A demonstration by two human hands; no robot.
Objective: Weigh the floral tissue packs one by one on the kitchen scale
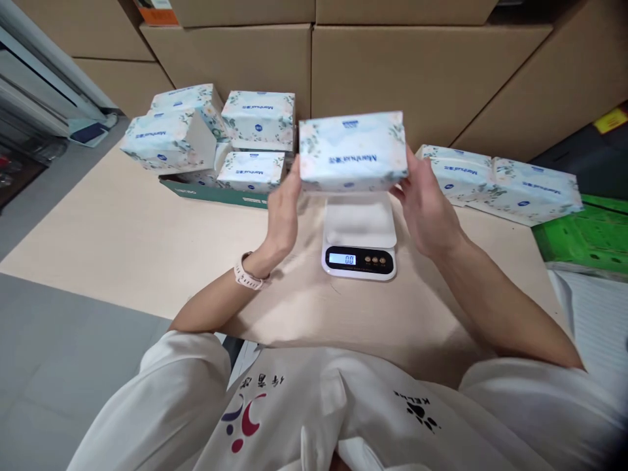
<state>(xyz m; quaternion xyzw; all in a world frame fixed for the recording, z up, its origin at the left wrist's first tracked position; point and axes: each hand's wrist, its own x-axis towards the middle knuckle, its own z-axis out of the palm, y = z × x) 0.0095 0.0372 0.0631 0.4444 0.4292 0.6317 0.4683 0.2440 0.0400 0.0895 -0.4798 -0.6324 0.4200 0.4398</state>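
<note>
Between my two hands a pack of tissues [352, 154], pale blue and white with a leaf print, is held level above a white kitchen scale [360, 222]. My left hand [284, 216] presses on its left end and my right hand [429, 203] grips the right end. The pack does not touch the scale, whose lit display reads 0.0. Left of my left hand, a green box [210, 193] holds several similar tissue packs [252, 171], some stacked above its rim. Beyond my right hand, two more tissue packs [534, 190] lie side by side on the table.
Large cardboard boxes [235, 59] form a wall behind the pale wooden table [147, 229]. A green plastic crate [589, 235] stands off the table's right end. Grey floor [63, 366] shows at the left, past the table's edge.
</note>
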